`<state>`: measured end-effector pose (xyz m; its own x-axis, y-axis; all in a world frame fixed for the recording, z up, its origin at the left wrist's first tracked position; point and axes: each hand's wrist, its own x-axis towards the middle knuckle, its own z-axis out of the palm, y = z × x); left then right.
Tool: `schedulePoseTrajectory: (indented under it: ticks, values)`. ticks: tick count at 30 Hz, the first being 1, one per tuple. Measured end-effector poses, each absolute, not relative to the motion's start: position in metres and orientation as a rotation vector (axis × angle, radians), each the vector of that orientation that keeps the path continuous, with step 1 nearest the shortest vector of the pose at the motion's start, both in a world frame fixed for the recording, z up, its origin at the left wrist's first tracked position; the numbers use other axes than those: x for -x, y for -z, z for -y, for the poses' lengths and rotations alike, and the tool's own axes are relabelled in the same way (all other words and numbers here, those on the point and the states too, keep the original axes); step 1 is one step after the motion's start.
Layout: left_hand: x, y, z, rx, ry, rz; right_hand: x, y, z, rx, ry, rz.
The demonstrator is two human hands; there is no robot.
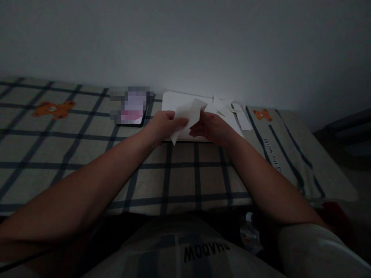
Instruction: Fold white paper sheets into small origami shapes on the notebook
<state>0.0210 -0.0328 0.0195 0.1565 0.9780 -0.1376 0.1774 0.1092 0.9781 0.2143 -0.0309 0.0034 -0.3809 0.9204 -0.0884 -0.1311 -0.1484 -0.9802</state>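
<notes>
My left hand and my right hand both grip a folded white sheet of paper, holding it just above a white pad or stack of paper that lies on a checked bed cover. The left hand pinches the sheet's left edge, the right hand its lower right side. The room is dim.
Several small folded paper pieces and a paper strip lie on and beside the pad to the right. A blurred phone screen lies left of the pad. A plain wall runs behind the bed. A plastic bottle sits low by my right elbow.
</notes>
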Motion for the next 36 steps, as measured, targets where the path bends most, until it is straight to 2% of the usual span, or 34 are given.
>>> schedulePoseTrajectory:
  ticks: [19, 36]
  values:
    - [-0.017, -0.015, 0.026, -1.447, -0.930, -1.346, -0.218, -0.013, 0.030, 0.934, -1.792, 1.170]
    - [-0.017, -0.022, 0.039, -1.750, -0.912, -1.419, -0.213, -0.010, 0.038, 1.020, -1.712, 1.280]
